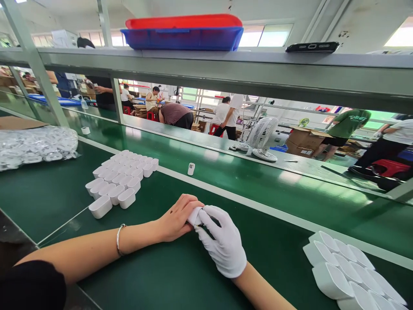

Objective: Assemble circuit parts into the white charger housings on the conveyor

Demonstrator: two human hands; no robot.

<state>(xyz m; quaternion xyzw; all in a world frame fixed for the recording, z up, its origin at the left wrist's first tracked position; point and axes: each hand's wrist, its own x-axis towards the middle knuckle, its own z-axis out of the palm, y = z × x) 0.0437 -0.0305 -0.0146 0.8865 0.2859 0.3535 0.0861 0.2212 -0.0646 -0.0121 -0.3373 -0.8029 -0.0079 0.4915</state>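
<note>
Single cam on my head, looking forward and down across the green desk (pixel 155 275). My left hand (pixel 177 219) and right hand (pixel 222 243) sit close, low centre of frame. Far edge of the desk runs diagonally; overhead shelf (pixel 226 64) cuts the top. No second view, no overlap.

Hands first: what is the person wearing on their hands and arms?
The right hand wears a white cloth glove that ends at the wrist; the forearm behind it is bare. The left hand has no glove, with a thin silver bracelet on the wrist. A black sleeve covers the upper left arm.
</note>
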